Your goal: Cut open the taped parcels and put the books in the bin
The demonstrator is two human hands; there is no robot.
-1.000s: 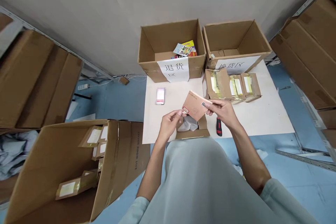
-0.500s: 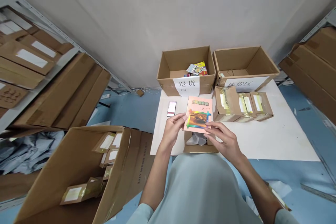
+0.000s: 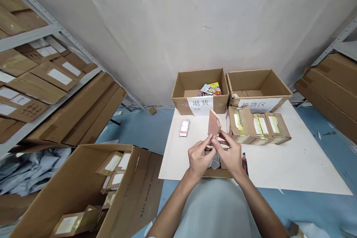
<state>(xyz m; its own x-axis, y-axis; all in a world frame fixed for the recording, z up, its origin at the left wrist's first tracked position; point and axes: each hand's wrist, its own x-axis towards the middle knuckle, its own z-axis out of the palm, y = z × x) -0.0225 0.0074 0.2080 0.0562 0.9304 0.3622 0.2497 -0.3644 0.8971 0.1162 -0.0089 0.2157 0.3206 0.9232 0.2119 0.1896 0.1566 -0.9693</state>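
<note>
A thin pinkish book [image 3: 214, 123] is held up on its edge between my two hands, its cover turned sideways to me. My left hand [image 3: 201, 154] pinches its lower edge. My right hand [image 3: 229, 151] grips the near side, fingertips close to those of the left. Beneath the hands, an opened small carton [image 3: 216, 173] with whitish wrapping [image 3: 214, 161] inside sits at the table's near edge, partly hidden by them. Just right of my right hand lies a red and black box cutter [image 3: 244, 163]. A phone [image 3: 184, 128] lies on the table to the left.
Two labelled cardboard boxes stand at the table's back; the left box [image 3: 178, 102] contains colourful booklets [image 3: 212, 88]. Several taped parcels [image 3: 260, 126] stand right of the hands. A big carton [image 3: 134, 186] with parcels is on the floor at left, below shelves [image 3: 83, 85] of boxes.
The book went from its back showing, to its picture cover facing me, to edge-on now. My hands have drawn together at its lower edge. The view has shifted, showing more shelving.
</note>
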